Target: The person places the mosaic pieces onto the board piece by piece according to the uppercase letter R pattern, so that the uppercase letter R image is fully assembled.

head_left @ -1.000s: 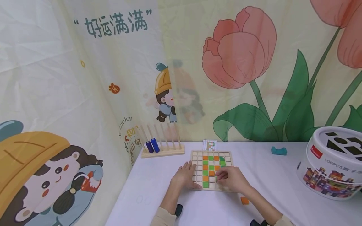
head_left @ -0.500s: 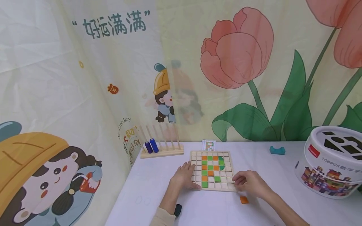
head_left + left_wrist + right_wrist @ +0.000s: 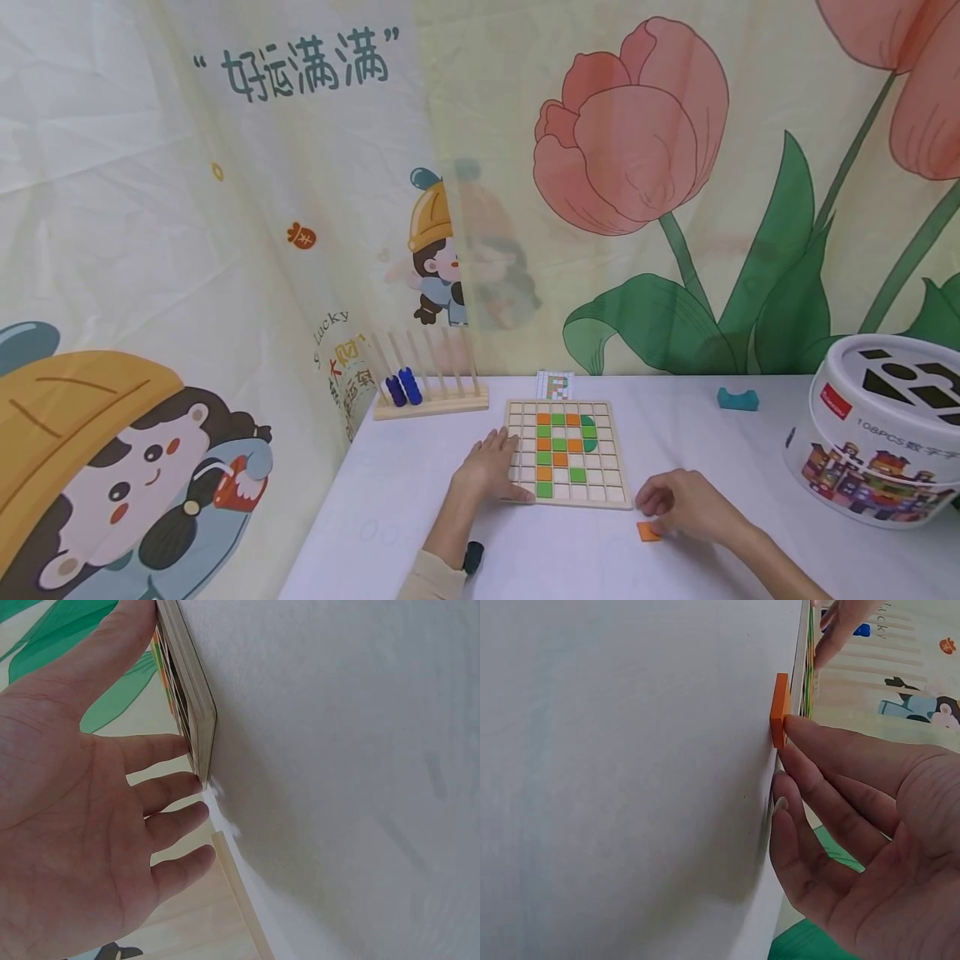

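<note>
My left hand (image 3: 487, 468) lies with spread fingers along the left edge of a wooden grid board (image 3: 604, 492). In the left wrist view, its straight fingers and thumb touch the side of the board (image 3: 196, 694). Orange and green tiles, some curved, form a P-like figure, with a separate green tile (image 3: 577, 475) lower right. Off the board's near right corner, my right hand (image 3: 688, 504) pinches at a loose square orange tile (image 3: 646, 532) on the table. The right wrist view shows the thumb on the tile (image 3: 778, 711) and the index fingertip at its end.
Behind the board stands a small pattern card (image 3: 556, 385). A wooden peg rack (image 3: 435, 406) with blue pieces is at back left. A teal block (image 3: 738, 401) lies at back right, near a big white tub (image 3: 840, 442) with shape holes.
My right hand has left the green tile at the board's lower right and moved right and nearer, down to the orange tile. The left hand stays at the board's edge.
</note>
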The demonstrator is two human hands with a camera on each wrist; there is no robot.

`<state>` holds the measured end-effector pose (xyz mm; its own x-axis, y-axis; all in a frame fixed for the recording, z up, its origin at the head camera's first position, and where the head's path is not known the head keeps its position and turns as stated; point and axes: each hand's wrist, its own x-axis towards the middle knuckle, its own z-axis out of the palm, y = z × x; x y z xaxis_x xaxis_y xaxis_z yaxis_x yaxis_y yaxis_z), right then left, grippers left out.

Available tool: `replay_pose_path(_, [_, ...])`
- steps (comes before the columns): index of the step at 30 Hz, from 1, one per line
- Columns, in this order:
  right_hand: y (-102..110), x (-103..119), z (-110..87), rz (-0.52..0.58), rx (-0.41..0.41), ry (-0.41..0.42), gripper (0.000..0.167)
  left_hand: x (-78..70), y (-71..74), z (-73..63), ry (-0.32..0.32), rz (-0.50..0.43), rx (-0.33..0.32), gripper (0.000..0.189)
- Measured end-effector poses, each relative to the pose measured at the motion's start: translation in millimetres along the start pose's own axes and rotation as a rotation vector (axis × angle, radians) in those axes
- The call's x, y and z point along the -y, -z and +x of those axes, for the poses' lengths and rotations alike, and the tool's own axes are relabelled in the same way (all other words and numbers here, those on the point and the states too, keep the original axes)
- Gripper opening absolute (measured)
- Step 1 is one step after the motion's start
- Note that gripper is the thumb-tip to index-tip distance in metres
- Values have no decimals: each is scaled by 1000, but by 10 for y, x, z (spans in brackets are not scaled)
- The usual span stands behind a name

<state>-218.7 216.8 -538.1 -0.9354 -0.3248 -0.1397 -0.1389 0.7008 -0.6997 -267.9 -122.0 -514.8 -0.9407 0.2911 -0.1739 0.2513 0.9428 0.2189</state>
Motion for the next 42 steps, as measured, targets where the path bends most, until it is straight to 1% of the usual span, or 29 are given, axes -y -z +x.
replay_pose_path(5, [-5, 8, -39, 18, 14, 28, 25, 3, 8, 1, 7, -3, 2, 109])
replay_pose_path(8, [-2, 11, -53, 1, 17, 44, 28, 4, 10, -1, 10, 0, 6, 109])
replay_pose_path(11, [3, 20, -58, -2, 26, 34, 33, 2, 9, -3, 7, 6, 6, 109])
replay_pose_path(16, [21, 31, -75, 13, 26, 23, 37, -14, 11, 3, 1, 6, 7, 110])
replay_pose_path(21, [70, 34, -66, 63, 12, 60, 34, -20, 10, 7, -3, 5, 8, 110])
replay_pose_path(24, [97, 24, 3, 99, -20, 114, 30, -13, 0, 14, 3, 9, 13, 111])
replay_pose_path(28, [81, 49, 139, 111, -104, 155, 27, -5, -12, 24, 14, 11, 16, 111])
replay_pose_path(30, [52, 87, 211, 111, -134, 147, 26, -2, -13, 27, 18, 10, 16, 111])
replay_pose_path(31, [34, 113, 247, 119, -144, 128, 26, -1, -13, 28, 20, 7, 16, 111])
replay_pose_path(37, [-91, 203, 438, 152, -160, 56, 25, 0, -8, 28, 25, 11, 15, 110])
replay_pose_path(42, [-151, 202, 543, 173, -169, 75, 25, 3, -15, 23, 16, 14, 10, 110])
